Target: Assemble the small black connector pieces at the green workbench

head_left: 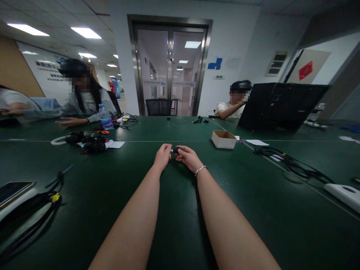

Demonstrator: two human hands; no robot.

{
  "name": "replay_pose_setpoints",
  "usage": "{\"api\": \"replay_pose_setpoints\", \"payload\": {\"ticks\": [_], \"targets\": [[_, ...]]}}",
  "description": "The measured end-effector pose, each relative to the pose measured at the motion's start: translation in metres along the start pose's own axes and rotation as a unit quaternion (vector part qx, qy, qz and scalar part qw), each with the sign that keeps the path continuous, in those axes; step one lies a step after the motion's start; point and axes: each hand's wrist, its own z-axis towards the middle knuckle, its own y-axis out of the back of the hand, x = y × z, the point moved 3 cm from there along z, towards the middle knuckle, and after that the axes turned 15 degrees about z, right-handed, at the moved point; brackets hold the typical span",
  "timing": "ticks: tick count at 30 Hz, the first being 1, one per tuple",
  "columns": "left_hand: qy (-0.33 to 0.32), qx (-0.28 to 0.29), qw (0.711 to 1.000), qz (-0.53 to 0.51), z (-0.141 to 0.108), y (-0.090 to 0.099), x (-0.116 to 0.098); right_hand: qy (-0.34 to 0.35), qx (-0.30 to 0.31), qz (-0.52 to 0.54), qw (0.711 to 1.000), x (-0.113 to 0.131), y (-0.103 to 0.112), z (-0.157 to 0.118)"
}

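Observation:
Above the green table (180, 210), both hands meet at a small black piece with a silver end (175, 150), about the size of a USB stick; its exact kind is too small to make out. My right hand (189, 157), with a silver bangle at the wrist, pinches the black body between thumb and fingers. At the silver end on the other side, my left hand (163, 156) is closed, thumb and fingertips pressed around it. The fingers partly cover the piece.
An open cardboard box (224, 141) stands right of my hands. Black cables (289, 163) and a white power strip (344, 195) lie farther right. At left are bundled black gear (94, 143), a water bottle (105, 118) and a phone (14, 191). People sit opposite.

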Motion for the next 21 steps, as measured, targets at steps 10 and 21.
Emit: {"api": "replay_pose_setpoints", "payload": {"ticks": [10, 21], "targets": [[0.031, -0.079, 0.994, 0.069, -0.002, 0.007, -0.003, -0.003, -0.003, -0.004, 1.000, 0.002, -0.002, -0.002], [-0.304, 0.059, 0.914, 0.263, -0.152, 0.090, -0.160, 0.003, -0.010, 0.017, 1.000, -0.002, -0.001, 0.001]]}}
